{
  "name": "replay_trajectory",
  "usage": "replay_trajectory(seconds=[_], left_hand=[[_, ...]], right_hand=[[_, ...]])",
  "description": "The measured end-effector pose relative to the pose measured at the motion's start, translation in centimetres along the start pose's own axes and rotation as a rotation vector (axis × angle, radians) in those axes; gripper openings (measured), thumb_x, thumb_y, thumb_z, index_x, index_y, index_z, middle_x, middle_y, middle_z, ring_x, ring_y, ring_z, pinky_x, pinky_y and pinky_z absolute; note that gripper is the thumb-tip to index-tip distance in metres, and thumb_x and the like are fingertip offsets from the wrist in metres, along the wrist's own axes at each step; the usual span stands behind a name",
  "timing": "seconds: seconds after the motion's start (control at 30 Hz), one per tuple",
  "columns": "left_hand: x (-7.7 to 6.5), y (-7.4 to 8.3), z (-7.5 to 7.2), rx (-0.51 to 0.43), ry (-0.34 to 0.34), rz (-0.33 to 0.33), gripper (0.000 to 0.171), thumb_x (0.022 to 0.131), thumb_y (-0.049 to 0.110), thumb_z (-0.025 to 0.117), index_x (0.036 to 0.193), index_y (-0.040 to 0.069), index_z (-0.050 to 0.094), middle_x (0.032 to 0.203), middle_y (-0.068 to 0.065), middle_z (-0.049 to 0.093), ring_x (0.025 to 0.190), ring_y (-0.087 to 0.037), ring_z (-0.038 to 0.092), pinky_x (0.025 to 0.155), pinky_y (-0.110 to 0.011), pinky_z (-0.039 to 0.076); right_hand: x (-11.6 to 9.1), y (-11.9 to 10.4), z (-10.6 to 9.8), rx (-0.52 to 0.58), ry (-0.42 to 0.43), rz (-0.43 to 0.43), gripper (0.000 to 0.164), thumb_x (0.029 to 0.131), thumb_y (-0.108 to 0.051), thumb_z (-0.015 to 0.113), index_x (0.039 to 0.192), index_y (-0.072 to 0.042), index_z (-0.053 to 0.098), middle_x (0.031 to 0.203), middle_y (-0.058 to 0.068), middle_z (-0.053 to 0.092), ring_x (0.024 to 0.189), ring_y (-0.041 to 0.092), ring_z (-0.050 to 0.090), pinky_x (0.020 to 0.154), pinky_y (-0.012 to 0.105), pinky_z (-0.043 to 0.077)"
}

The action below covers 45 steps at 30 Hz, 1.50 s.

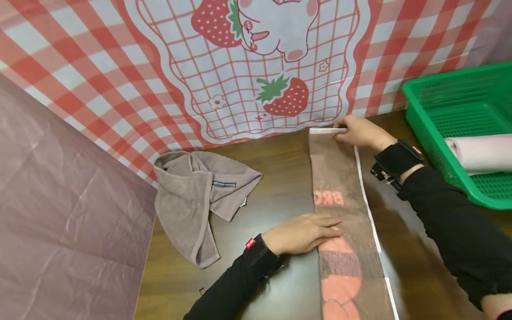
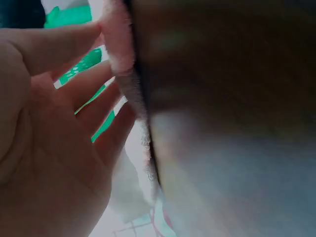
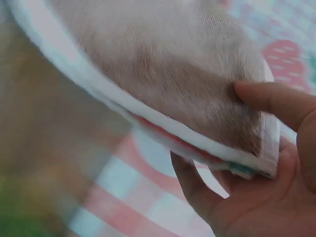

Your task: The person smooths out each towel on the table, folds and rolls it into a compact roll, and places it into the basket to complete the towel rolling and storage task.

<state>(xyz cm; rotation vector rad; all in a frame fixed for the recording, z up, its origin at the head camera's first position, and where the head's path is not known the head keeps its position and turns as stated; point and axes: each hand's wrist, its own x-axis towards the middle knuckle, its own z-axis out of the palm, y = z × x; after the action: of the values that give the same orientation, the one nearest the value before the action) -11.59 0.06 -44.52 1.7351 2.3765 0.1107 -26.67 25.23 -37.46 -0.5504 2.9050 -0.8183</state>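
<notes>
A long brown towel (image 1: 338, 171) with white edging and a pink printed pattern lies in a narrow strip on the table. At its far right corner, my right hand (image 1: 362, 132) pinches the white-edged hem. Thumb on one face and fingers beneath the other, the right wrist view shows that corner of the towel (image 3: 163, 94) lifted. My left hand (image 1: 302, 233) rests on the strip's left edge near the middle, its fingers extended over the print. In the left wrist view the fingertips of the left hand (image 2: 54, 128) touch the towel's edge.
A crumpled taupe towel (image 1: 182, 204) with a dark label lies on the table at left. To the right stands a green plastic basket (image 1: 440, 166) with a rolled pale pink towel (image 1: 486, 153) inside. A red-and-white checked cloth (image 1: 100, 66) hangs behind the wooden table (image 1: 276, 164).
</notes>
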Motion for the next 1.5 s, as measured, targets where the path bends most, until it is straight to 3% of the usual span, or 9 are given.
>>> replay_trajectory(seconds=[0.13,0.33,0.5,0.67,0.87,1.03,1.13,1.27,1.5], left_hand=[[0.2,-0.8,0.1,0.021,-0.012,-0.033,0.04,0.106,0.031,0.044,0.145,0.029,0.051,0.161,-0.006,0.03,0.151,-0.019,0.024,0.121,-0.034,0.021],[0.5,-2.4,0.1,-0.02,0.003,-0.047,0.039,0.104,0.032,0.05,0.143,0.028,0.054,0.162,-0.01,0.028,0.151,-0.021,0.021,0.121,-0.036,0.021],[0.9,-3.8,-0.2,-0.014,0.025,-0.068,0.041,0.104,0.026,0.051,0.145,0.022,0.053,0.16,-0.013,0.03,0.151,-0.021,0.023,0.121,-0.034,0.021],[1.2,-4.3,-0.7,0.087,0.069,-0.179,0.04,0.105,0.021,0.048,0.144,0.017,0.053,0.157,-0.009,0.038,0.149,-0.022,0.029,0.121,-0.039,0.023],[1.1,-4.1,-0.6,0.198,0.113,-0.275,0.039,0.1,0.016,0.055,0.139,0.02,0.058,0.15,-0.007,0.047,0.141,-0.028,0.038,0.112,-0.044,0.034],[1.2,-4.1,-0.9,0.027,0.264,-0.236,0.04,0.097,0.011,0.062,0.136,0.017,0.059,0.139,-0.004,0.057,0.13,-0.022,0.051,0.102,-0.036,0.044],[1.1,-3.9,-1.0,-0.019,0.277,-0.194,0.025,0.095,0.008,0.064,0.119,0.014,0.068,0.122,-0.003,0.065,0.113,-0.018,0.061,0.096,-0.031,0.048],[0.9,-3.5,-1.1,0.007,0.211,-0.217,0.007,0.094,0.008,0.064,0.093,0.012,0.069,0.099,-0.002,0.066,0.098,-0.016,0.064,0.089,-0.029,0.05],[1.0,-3.7,-1.1,-0.002,0.214,-0.237,0.006,0.091,0.013,0.071,0.085,0.016,0.07,0.09,0.005,0.065,0.091,-0.01,0.062,0.085,-0.028,0.049]], right_hand=[[-1.5,-2.4,-2.1,-0.008,0.105,-0.049,0.008,0.092,-0.005,0.062,0.098,0.0,0.063,0.088,0.016,0.062,0.075,0.026,0.051,0.067,0.039,0.04],[-4.7,-6.0,-4.9,-0.03,0.163,-0.096,0.012,0.094,-0.008,0.064,0.105,-0.002,0.063,0.097,0.016,0.067,0.079,0.025,0.055,0.069,0.038,0.042],[-7.8,-8.2,-6.1,-0.036,0.177,-0.164,0.012,0.092,-0.006,0.068,0.104,-0.007,0.065,0.098,0.011,0.07,0.078,0.02,0.059,0.061,0.028,0.04],[-11.1,-10.0,-6.3,-0.004,0.108,-0.24,0.025,0.091,-0.002,0.068,0.115,-0.011,0.067,0.103,0.004,0.071,0.069,0.01,0.054,0.057,0.024,0.039],[-15.6,-10.5,-5.2,-0.012,-0.065,-0.368,0.032,0.09,-0.003,0.069,0.119,-0.018,0.072,0.096,-0.011,0.069,0.064,-0.002,0.049,0.057,0.021,0.042],[-19.2,-10.3,-3.6,0.001,-0.261,-0.435,0.024,0.095,-0.014,0.067,0.106,-0.035,0.071,0.087,-0.025,0.063,0.07,-0.008,0.052,0.06,0.018,0.044],[-21.0,-9.8,-1.9,0.019,-0.294,-0.47,0.023,0.098,-0.018,0.063,0.108,-0.037,0.07,0.093,-0.027,0.065,0.078,-0.01,0.057,0.065,0.017,0.047],[-22.7,-9.2,0.4,0.061,-0.295,-0.503,0.021,0.1,-0.019,0.058,0.109,-0.035,0.068,0.097,-0.026,0.065,0.083,-0.01,0.059,0.068,0.016,0.049],[-23.7,-8.6,4.3,0.072,-0.314,-0.519,0.015,0.098,-0.017,0.062,0.1,-0.03,0.069,0.082,-0.026,0.057,0.071,-0.011,0.049,0.062,0.013,0.042]])
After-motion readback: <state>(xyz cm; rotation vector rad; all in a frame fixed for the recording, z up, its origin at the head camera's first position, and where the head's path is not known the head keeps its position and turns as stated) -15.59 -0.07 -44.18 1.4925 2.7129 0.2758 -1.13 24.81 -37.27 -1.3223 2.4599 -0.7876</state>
